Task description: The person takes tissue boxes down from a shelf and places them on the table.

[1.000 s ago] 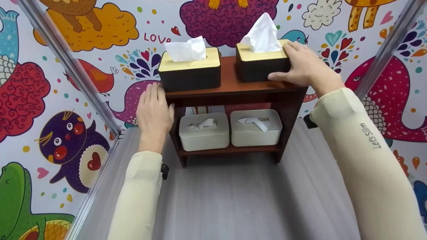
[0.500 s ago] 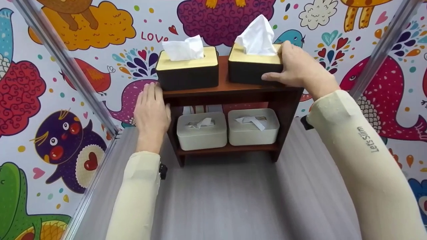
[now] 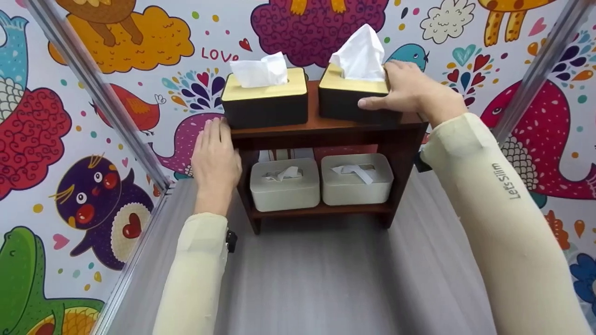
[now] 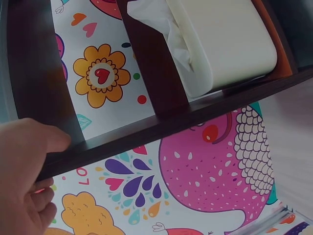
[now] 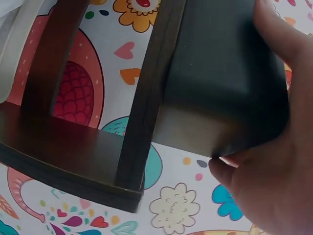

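A small dark reddish-brown wooden shelf (image 3: 321, 123) carries two black tissue boxes with light wood lids on its top. My right hand (image 3: 416, 93) grips the right tissue box (image 3: 347, 101), thumb on its front and fingers at its right end. This box sits at an angle, a white tissue standing up from its lid. Its black face (image 5: 225, 63) fills much of the right wrist view. The left tissue box (image 3: 267, 109) stands untouched. My left hand (image 3: 215, 163) holds the shelf's upper left corner; in the left wrist view the thumb lies inside the side panel (image 4: 142, 134), fingers outside.
Two off-white tissue boxes, a left one (image 3: 285, 193) and a right one (image 3: 357, 188), sit side by side on the lower shelf board (image 3: 321, 210). Behind is a cartoon-patterned wall (image 3: 316, 28). Metal posts (image 3: 100, 93) flank the shelf, and grey floor (image 3: 316, 279) lies in front.
My right hand has shifted the right black tissue box a little to the left and turned it slightly. My left hand has stayed at the shelf corner.
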The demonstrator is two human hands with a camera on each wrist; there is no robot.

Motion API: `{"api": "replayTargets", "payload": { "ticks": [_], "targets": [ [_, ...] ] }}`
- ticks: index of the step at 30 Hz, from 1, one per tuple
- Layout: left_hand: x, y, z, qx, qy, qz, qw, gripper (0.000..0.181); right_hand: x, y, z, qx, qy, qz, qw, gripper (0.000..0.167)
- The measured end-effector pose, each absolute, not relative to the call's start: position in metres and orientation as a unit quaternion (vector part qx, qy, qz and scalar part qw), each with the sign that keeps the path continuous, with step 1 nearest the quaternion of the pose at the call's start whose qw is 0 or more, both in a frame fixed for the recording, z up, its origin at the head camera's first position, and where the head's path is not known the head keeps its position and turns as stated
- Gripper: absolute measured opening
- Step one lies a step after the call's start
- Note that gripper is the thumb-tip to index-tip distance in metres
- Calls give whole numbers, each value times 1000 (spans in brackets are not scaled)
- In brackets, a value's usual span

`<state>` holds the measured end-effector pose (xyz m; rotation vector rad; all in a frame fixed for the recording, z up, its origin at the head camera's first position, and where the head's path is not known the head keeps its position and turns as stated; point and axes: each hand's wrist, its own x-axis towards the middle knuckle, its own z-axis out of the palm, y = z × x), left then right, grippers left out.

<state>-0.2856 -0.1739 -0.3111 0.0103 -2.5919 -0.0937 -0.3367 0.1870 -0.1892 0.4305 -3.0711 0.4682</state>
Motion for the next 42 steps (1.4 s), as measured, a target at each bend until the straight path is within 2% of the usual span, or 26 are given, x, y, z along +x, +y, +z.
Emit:
{"api": "replayTargets", "payload": {
  "ticks": [6, 12, 15, 20, 27, 42],
  "targets": [
    [-286, -171, -311, 6, -962, -34, 272, 62, -331, 182, -180, 84, -990, 101, -51, 120],
    [-285, -173, -311, 11, -963, -37, 267, 61, -333, 179, -177, 96, -988, 92, -72, 123],
    [-285, -173, -312, 9, -962, -36, 269, 61, -336, 181, -181, 98, -986, 119, -67, 124],
    [-286, -174, -313, 3, -959, -30, 282, 61, -338, 182, -185, 102, -977, 180, -56, 114],
    [-284, -175, -312, 4, -964, -29, 265, 67, -337, 184, -185, 121, -983, 132, -29, 114],
    [-285, -175, -311, 13, -974, -28, 224, 79, -302, 198, -182, 157, -980, 116, 38, 111]
  ]
}}
